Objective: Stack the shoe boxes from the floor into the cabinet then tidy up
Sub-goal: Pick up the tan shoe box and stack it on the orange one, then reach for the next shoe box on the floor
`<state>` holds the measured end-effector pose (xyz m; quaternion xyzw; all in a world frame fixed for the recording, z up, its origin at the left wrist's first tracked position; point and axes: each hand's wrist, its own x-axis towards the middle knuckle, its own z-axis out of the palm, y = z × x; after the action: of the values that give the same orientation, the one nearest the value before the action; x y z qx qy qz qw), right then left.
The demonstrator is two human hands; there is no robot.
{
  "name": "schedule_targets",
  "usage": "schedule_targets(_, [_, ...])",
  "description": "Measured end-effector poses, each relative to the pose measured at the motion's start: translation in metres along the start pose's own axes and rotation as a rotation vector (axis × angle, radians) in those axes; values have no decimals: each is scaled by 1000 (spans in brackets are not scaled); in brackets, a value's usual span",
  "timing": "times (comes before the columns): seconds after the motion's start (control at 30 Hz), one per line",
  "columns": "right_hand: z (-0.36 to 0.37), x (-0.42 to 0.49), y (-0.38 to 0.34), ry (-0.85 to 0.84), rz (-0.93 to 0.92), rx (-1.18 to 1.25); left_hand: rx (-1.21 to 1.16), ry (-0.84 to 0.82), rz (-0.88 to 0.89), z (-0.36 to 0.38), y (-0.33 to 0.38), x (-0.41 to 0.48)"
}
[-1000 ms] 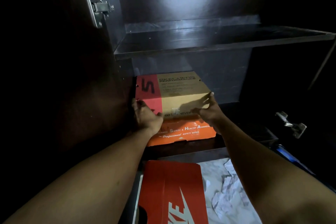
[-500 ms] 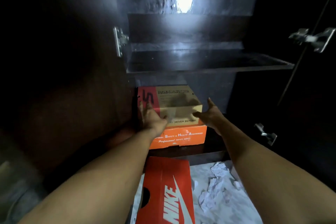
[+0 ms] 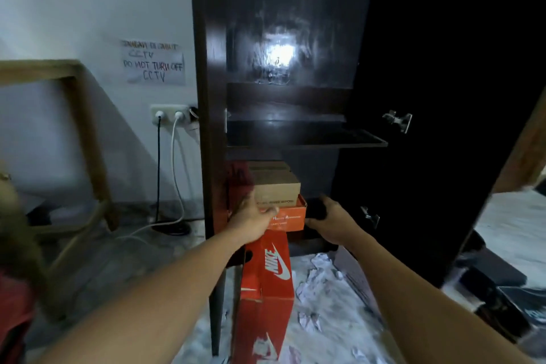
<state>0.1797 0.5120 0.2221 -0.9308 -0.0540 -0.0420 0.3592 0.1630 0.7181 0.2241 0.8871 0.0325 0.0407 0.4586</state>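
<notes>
Change: the left hand and the right hand have been drawn back from the tan box, whose front was held between them a second ago. The view has been pulled away from the cabinet, so that wall and floor are now seen beside it.
Left grip: the hand is held open in front of the left end of the stacked boxes, fingers spread and blurred. Nothing is gripped, and contact with the boxes cannot be told.
Right grip: the hand is held just right of the orange box, fingers loosely bent downward with the tips lost in shadow. Nothing is seen in it.
Stack: the tan box is laid flat on the orange box in the lower compartment, under the shelf, close to the cabinet's left wall.
Floor box: the red Nike box is left on the floor directly before the cabinet, below the two hands.
Litter: crumpled paper is scattered on the pale floor right of the Nike box.
Door: the door is swung open at the right, with a hinge shown on its inner face.
Far right: dark boxes are piled on the floor near the foot of the door.
Wall: a handwritten notice reading "DO NOT TURN OFF CCTV" is taped left of the cabinet. A socket with one black and one white cable plugged in is set below it.
Far left: a wooden frame is stood near the wall.
</notes>
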Motion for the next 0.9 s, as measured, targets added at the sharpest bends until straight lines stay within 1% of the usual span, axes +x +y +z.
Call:
schedule_targets(0.1, [0,-53,-18,-26,-19,50,-4,-53,-14,-4,-17,-38])
schedule_targets(0.2, [19,-82,-21,-51,-65,52,28,-75,-25,-2,-35,-58])
schedule_targets(0.3, [51,-102,-8,-64,-82,92,15,-70,-101,3,-55,-77])
schedule_targets(0.37, [65,-125,-12,-71,-94,66,-23,-75,-154,8,-72,-92])
schedule_targets(0.47, [89,-145,-5,-111,-64,21,-66,-96,-206,19,-96,-110])
schedule_targets(0.53, [101,-152,-2,-128,-42,-12,-74,-92,-218,27,-105,-117])
schedule_targets(0.63, [114,-149,9,-143,-75,-23,-87,-78,-166,37,-109,-112])
schedule_targets(0.77, [120,-147,29,-106,-73,-42,-162,-60,-165,52,-116,-105])
schedule_targets(0.83, [116,-147,42,-54,-67,-50,-172,-97,-162,65,-119,-105])
schedule_targets(0.9, [107,-147,52,-4,-44,-25,-164,-131,-120,81,-116,-106])
